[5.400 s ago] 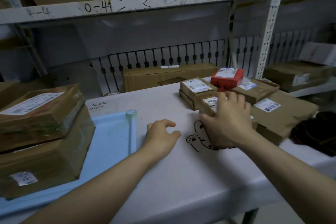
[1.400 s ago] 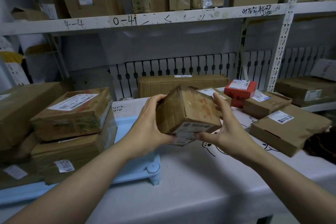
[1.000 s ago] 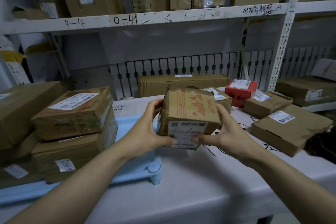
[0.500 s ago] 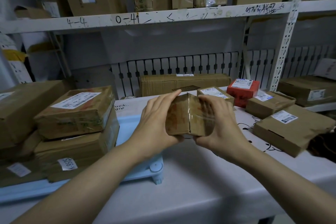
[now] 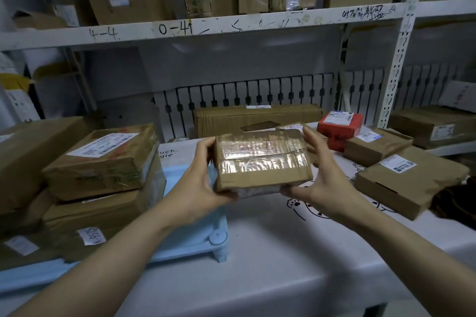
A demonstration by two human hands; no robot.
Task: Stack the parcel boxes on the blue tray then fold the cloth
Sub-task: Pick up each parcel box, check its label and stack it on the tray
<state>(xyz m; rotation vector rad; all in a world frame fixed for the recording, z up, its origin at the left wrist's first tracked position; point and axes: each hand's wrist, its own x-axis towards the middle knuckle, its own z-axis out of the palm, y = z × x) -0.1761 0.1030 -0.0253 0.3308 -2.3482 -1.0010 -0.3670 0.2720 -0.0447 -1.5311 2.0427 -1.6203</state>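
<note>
Above the near corner of the blue tray (image 5: 180,247), clear of the desk (image 5: 270,265), a taped parcel box (image 5: 262,159) is held between both hands, its taped face turned toward the camera. On its left end the left hand (image 5: 199,183) has its grip curled round the box, fingers over the top edge and thumb under the bottom corner. On the other end the right hand (image 5: 322,183) has its grip holding the box too, thumb beneath the lower corner and fingers spread up behind the right side.

Left of the held box, two larger parcels are stacked on the tray: the labelled top parcel (image 5: 103,162) lies on the lower parcel (image 5: 103,213), which carries a small handwritten label. A bigger brown carton (image 5: 31,157) stands just beside them at the far left.

Under the right hand, the white cloth (image 5: 296,226) with cartoon drawings covers the desk. On it, to the right, lie a flat mailer box (image 5: 409,183), a smaller brown box (image 5: 378,147) behind it and a red box (image 5: 340,128) further back. A long carton (image 5: 257,121) lies along the rear. Overhead, a white shelf (image 5: 231,28) with handwritten marks carries more cartons.
</note>
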